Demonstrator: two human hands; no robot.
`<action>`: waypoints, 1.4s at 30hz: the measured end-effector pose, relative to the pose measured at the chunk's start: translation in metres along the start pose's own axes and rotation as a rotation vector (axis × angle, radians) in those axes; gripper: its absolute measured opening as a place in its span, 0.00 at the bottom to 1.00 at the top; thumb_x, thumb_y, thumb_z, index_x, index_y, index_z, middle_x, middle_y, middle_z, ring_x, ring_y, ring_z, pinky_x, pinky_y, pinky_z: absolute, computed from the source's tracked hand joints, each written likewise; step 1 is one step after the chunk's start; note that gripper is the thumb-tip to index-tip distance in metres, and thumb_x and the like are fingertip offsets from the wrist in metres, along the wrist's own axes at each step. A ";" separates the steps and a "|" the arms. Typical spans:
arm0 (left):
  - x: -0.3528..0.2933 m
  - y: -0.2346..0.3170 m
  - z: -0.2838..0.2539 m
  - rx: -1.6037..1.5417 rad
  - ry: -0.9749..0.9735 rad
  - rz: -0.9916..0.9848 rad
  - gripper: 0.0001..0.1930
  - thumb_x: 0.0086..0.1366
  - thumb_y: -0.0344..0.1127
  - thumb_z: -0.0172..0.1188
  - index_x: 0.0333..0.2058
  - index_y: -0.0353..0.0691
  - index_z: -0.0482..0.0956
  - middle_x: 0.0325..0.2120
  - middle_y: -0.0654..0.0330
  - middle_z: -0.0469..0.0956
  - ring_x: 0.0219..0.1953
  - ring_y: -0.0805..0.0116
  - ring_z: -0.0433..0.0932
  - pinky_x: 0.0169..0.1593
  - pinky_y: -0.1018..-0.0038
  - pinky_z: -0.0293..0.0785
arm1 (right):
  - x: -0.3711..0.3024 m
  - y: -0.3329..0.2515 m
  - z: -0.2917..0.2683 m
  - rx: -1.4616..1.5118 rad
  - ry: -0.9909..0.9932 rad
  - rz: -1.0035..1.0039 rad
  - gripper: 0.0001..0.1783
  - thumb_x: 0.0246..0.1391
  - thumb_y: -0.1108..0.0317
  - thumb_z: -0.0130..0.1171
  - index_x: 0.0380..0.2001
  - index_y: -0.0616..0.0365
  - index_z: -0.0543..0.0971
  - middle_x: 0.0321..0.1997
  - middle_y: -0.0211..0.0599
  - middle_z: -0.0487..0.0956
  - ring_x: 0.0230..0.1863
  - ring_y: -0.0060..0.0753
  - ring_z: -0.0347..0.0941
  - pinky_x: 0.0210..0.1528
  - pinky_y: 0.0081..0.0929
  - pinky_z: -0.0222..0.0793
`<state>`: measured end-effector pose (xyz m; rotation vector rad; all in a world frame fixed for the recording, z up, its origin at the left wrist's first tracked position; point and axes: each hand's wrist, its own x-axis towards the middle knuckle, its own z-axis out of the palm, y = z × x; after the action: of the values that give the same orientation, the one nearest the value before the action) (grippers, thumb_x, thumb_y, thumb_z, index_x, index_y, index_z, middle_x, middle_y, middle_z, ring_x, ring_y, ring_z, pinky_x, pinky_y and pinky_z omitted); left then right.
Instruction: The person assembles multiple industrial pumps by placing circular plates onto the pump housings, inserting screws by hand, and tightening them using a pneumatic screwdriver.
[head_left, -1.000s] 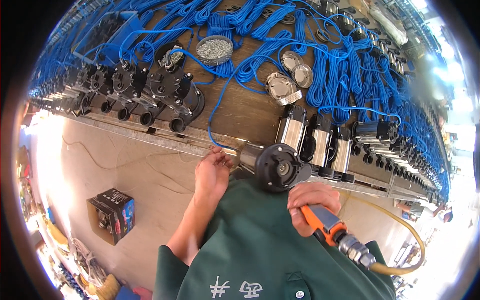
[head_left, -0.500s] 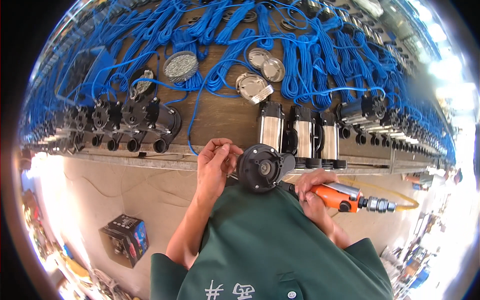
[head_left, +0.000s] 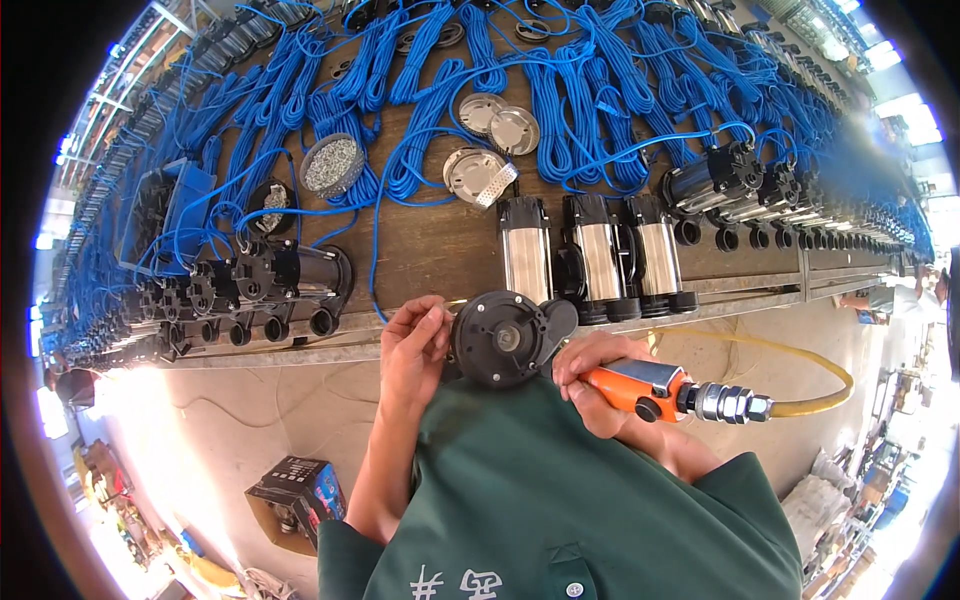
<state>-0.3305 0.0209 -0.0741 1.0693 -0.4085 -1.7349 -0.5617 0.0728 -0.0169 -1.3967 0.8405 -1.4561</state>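
Observation:
In front of my chest, at the bench's front edge, is a pump [head_left: 478, 350] with its round black end towards me and several screws around its rim. My left hand [head_left: 412, 345] is beside its left side, thumb and fingers pinched together. What they hold, if anything, is too small to make out. My right hand [head_left: 595, 378] grips an orange air screwdriver [head_left: 635, 385] to the right of the pump. The tool's front end is hidden behind my fingers and the pump. A yellow hose [head_left: 825, 405] runs from its metal coupling.
Three upright pumps [head_left: 595, 250] stand just beyond on the wooden bench [head_left: 425, 240]. Rows of pumps lie to the left [head_left: 290, 275] and right [head_left: 715, 185]. Coiled blue cables [head_left: 560, 120], a bowl of small metal parts [head_left: 333, 165] and round metal plates [head_left: 472, 175] lie farther back. A carton [head_left: 290, 500] sits on the floor.
The view has shifted slightly. Both hands stay by the pump, and the screwdriver remains in my right hand. More of the yellow hose now shows.

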 end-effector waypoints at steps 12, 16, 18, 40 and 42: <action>-0.062 0.023 0.029 -0.025 -0.164 -0.199 0.08 0.66 0.31 0.55 0.40 0.32 0.77 0.27 0.58 0.76 0.16 0.82 0.58 0.20 0.84 0.54 | 0.044 -0.034 0.022 0.382 -0.006 -0.052 0.17 0.50 0.78 0.52 0.45 0.55 0.66 0.32 0.38 0.72 0.23 0.26 0.68 0.33 0.30 0.70; -0.063 0.019 0.027 -0.152 -0.210 -0.263 0.08 0.66 0.29 0.55 0.42 0.32 0.77 0.28 0.57 0.76 0.16 0.82 0.57 0.20 0.85 0.53 | 0.054 -0.034 0.030 0.479 0.033 -0.043 0.19 0.48 0.81 0.49 0.45 0.56 0.65 0.32 0.40 0.72 0.21 0.26 0.67 0.35 0.31 0.71; -0.063 0.018 0.028 -0.165 -0.210 -0.258 0.09 0.66 0.29 0.55 0.42 0.32 0.77 0.28 0.56 0.76 0.15 0.82 0.57 0.20 0.85 0.53 | 0.054 -0.031 0.031 0.482 0.042 -0.049 0.18 0.48 0.80 0.50 0.44 0.56 0.65 0.32 0.40 0.72 0.21 0.25 0.68 0.34 0.32 0.71; -0.037 0.015 0.010 0.802 -0.220 0.217 0.14 0.50 0.21 0.65 0.37 0.36 0.75 0.16 0.73 0.59 0.21 0.82 0.55 0.25 0.82 0.53 | 0.049 0.011 0.050 0.284 -0.052 0.033 0.14 0.44 0.84 0.52 0.37 0.62 0.70 0.30 0.43 0.74 0.25 0.26 0.72 0.28 0.24 0.72; -0.035 0.012 0.010 0.733 -0.181 0.246 0.15 0.50 0.21 0.64 0.36 0.36 0.70 0.16 0.71 0.61 0.20 0.82 0.57 0.24 0.81 0.56 | 0.051 0.005 0.051 0.179 -0.139 0.037 0.13 0.47 0.82 0.52 0.37 0.59 0.68 0.29 0.41 0.71 0.23 0.28 0.68 0.28 0.27 0.70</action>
<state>-0.3281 0.0446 -0.0443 1.2922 -1.3049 -1.4846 -0.5076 0.0296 0.0031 -1.3235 0.6287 -1.3547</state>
